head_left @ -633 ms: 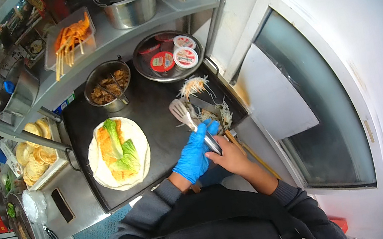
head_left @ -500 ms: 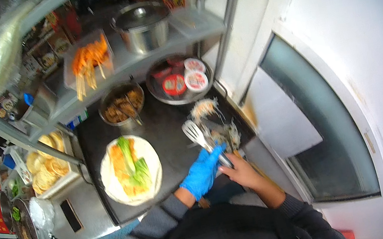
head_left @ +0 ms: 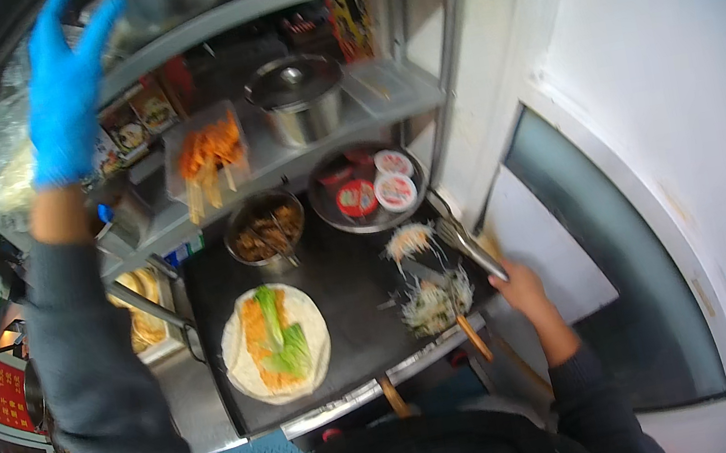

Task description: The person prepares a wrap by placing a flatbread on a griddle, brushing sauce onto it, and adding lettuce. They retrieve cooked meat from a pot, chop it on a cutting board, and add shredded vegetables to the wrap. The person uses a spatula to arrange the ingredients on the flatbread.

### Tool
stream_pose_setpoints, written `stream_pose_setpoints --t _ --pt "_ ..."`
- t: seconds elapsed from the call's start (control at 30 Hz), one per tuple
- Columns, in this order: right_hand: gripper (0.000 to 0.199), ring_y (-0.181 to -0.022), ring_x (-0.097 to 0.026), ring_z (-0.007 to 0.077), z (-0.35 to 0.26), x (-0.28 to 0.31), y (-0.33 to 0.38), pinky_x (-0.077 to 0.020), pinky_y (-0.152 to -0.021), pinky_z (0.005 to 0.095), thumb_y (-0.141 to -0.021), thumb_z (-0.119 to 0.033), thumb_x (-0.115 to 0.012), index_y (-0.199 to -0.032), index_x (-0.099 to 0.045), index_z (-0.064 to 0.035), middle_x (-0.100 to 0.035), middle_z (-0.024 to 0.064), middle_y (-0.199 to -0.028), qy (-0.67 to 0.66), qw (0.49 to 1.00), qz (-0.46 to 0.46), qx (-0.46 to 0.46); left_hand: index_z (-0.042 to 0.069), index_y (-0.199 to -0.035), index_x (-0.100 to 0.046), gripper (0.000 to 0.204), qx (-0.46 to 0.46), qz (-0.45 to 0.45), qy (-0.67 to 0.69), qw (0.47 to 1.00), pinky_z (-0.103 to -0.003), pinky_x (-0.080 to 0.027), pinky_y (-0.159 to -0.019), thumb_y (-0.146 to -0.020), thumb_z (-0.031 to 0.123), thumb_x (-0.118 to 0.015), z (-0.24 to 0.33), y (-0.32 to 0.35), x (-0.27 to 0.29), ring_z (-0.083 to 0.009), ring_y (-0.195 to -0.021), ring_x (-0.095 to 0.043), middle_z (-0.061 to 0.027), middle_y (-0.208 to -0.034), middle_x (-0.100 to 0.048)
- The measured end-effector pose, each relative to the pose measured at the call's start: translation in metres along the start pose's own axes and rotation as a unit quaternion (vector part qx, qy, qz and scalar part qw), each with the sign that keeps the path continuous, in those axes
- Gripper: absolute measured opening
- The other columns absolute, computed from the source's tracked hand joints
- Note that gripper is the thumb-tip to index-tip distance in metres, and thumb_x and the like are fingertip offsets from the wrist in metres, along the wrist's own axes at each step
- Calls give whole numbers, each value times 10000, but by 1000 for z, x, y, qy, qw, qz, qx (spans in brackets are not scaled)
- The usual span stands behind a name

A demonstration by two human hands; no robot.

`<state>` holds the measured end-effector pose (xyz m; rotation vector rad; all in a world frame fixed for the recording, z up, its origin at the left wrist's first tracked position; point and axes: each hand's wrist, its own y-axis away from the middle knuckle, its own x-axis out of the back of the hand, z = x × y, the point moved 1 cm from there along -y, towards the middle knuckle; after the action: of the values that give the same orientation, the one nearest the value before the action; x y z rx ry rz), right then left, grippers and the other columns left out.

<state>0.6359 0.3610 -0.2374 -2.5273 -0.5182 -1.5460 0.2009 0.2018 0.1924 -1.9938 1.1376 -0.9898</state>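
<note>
My left hand (head_left: 63,109), in a blue glove, is raised at the upper left beside the top shelf. Its fingers are spread and nothing shows in them. At the griddle's right edge my bare right hand (head_left: 519,289) grips slotted metal tongs (head_left: 474,248), their head pointing away from me. On the black griddle (head_left: 358,309), a round flatbread (head_left: 236,355) carries an orange-brown layer and a green lettuce leaf (head_left: 292,346). To its right lie two small heaps of shredded food, the nearer heap (head_left: 433,303) touching a wooden-handled scraper (head_left: 473,338).
Behind stand a pot of brown chopped food (head_left: 265,228) and a round pan (head_left: 333,217) with lidded tubs. Above, the metal shelf (head_left: 252,163) holds a tray of orange skewers (head_left: 211,151) and a lidded steel pot (head_left: 306,116). A white wall (head_left: 657,33) rises on the right.
My left hand has left the tongs and swung up to the upper left. The right hand has carried the tongs rightward to the griddle's edge. The view has shifted a little.
</note>
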Motion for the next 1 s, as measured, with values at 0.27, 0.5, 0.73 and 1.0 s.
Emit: stream_pose_setpoints --t 0.27,0.5,0.73,1.0 --pt "440 -939 -636 392 -30 -17 -50 -503 -824 448 -805 -367 -675 -989 -630 30 -656 242 -991 66 994 -89 -22 174 -1432 -342 754 154 -331 25 931 -410 -302 -1136 -801 331 -722 -121 -11 -93 -227 -1314 -390 -88 -1380 -466" --pt "455 -939 -644 379 -41 -53 -96 -505 -828 436 -811 -380 -673 -974 -620 41 -663 234 -970 34 992 -121 -27 66 -1275 -487 514 73 -386 14 920 -375 -467 -1003 -839 227 -706 -131 -3 -89 -236 -1073 -590 -109 -1166 -604" --pt "487 -951 -657 314 -44 -68 -99 -529 -789 402 -815 -385 -677 -1087 -568 3 -673 174 -1001 150 972 -159 89 63 -1211 -550 392 264 -377 287 840 -381 -468 -993 -874 230 -661 -156 0 -97 -235 -1069 -596 -106 -1157 -621" --pt "251 -902 -671 326 -37 -74 -111 -544 -750 408 -851 -203 -592 -1017 -604 -16 -677 167 -981 179 968 -112 136 38 -1252 -529 359 179 -421 161 875 -386 -448 -1020 -951 232 -540 -118 -8 -59 -265 -1105 -584 -172 -1248 -570"
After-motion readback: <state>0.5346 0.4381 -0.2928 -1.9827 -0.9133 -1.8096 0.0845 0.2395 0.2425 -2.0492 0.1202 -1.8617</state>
